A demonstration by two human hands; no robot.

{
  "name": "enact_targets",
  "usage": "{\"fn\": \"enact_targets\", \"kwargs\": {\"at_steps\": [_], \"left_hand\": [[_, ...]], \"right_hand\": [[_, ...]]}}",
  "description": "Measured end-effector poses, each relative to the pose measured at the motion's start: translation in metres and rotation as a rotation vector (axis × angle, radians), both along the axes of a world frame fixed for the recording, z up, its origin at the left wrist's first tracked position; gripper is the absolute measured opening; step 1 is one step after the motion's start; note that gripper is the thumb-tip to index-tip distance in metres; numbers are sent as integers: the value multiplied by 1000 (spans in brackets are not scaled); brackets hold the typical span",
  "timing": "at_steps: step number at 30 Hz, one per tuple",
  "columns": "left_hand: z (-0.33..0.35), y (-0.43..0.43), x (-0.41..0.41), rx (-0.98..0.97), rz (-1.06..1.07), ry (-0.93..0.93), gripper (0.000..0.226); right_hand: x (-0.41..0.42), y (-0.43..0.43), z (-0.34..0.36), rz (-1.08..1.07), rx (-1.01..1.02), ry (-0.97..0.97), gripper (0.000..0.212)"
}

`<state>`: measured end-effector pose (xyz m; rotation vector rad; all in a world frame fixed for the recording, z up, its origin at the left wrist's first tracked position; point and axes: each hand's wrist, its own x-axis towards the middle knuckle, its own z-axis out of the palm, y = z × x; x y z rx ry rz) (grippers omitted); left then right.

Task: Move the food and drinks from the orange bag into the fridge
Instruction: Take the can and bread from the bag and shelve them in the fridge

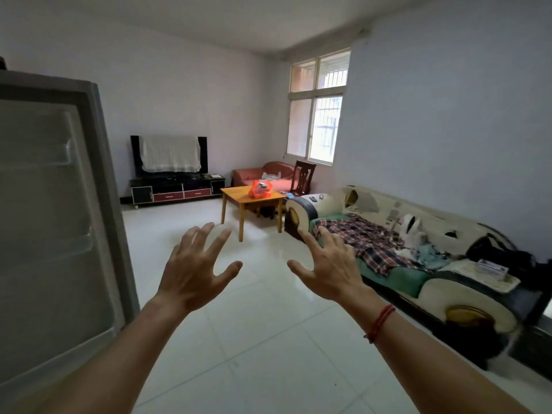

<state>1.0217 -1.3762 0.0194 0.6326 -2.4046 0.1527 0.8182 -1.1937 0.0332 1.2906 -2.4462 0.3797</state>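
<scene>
The orange bag [260, 189] sits on a small wooden table [236, 194] far across the room, with something pale showing at its top. An open fridge door [53, 222] stands at the left edge, its inner shelves facing me; the fridge's inside is out of view. My left hand [195, 270] and my right hand [330, 268] are both raised in front of me over the floor, fingers spread, holding nothing. A red string band circles my right wrist.
White tiled floor [268, 339] stretches between me and the table. A long sofa [418, 264] strewn with clothes lines the right wall. A TV stand [176, 188], a red sofa [268, 174] and a dark chair [303, 177] stand at the back.
</scene>
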Motion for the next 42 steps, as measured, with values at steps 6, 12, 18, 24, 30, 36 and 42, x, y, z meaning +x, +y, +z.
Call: {"fn": "enact_targets", "kwargs": {"at_steps": [6, 12, 18, 24, 30, 36, 42], "left_hand": [[-1, 13, -40, -31, -33, -26, 72], [-8, 8, -61, -26, -24, -22, 72], [-14, 7, -88, -13, -2, -28, 73], [-19, 7, -118, -10, -19, -46, 73], [-28, -15, -154, 15, -50, -56, 72], [-53, -71, -198, 36, -58, -71, 75], [-72, -169, -261, 83, -59, -76, 77]], "right_hand": [[-31, 18, 0, -32, -6, -26, 77], [-56, 15, -4, -21, -3, -30, 77], [-84, 11, -9, -2, 20, -25, 76], [-114, 7, -14, 5, 26, -47, 76], [-147, -14, -29, 4, 36, -62, 75], [-191, -69, -53, -8, 81, -83, 76], [-253, -162, -65, -31, 127, -79, 76]]}}
